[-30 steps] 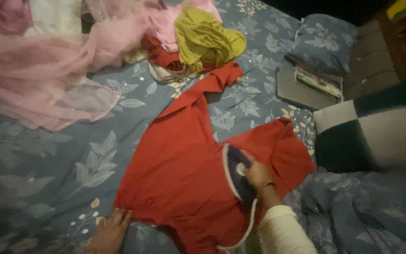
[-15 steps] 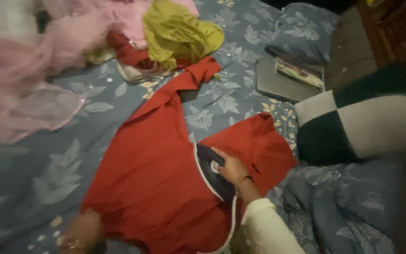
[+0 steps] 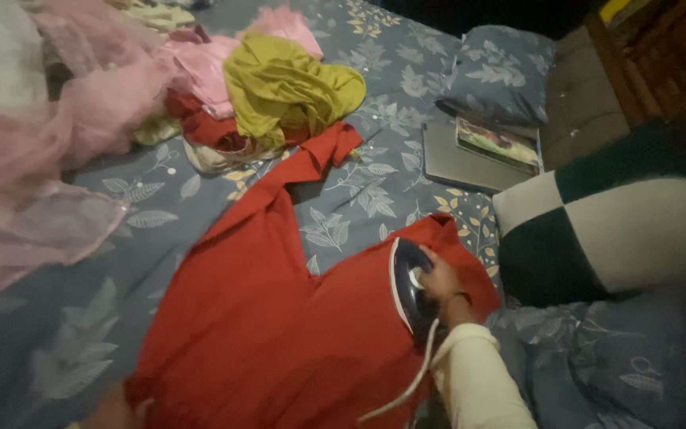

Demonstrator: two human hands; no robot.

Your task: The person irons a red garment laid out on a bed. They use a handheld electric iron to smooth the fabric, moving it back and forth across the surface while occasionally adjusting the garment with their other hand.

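Observation:
A red garment (image 3: pixel 271 326) lies spread flat on a blue-grey floral bedsheet (image 3: pixel 359 183), one sleeve stretching up toward the pile of clothes. My right hand (image 3: pixel 440 282) grips the handle of a dark blue electric iron (image 3: pixel 411 290) that rests on the garment's right part; its white cord (image 3: pixel 410 381) trails down past my cream sleeve. My left hand (image 3: pixel 113 413) is blurred at the bottom edge, pressed on the garment's lower left corner.
A heap of yellow-green (image 3: pixel 287 83), pink and red clothes lies at the top, with pale pink gauzy fabric (image 3: pixel 33 175) at left. A grey laptop (image 3: pixel 458 163) with a book (image 3: pixel 498 143) on it sits near a pillow (image 3: pixel 506 71). A green-and-white checked cushion (image 3: pixel 605 230) is at right.
The view has shifted, so the garment sits further right and lower. The iron has slid slightly up the cloth. My left hand has dropped to the frame's bottom edge.

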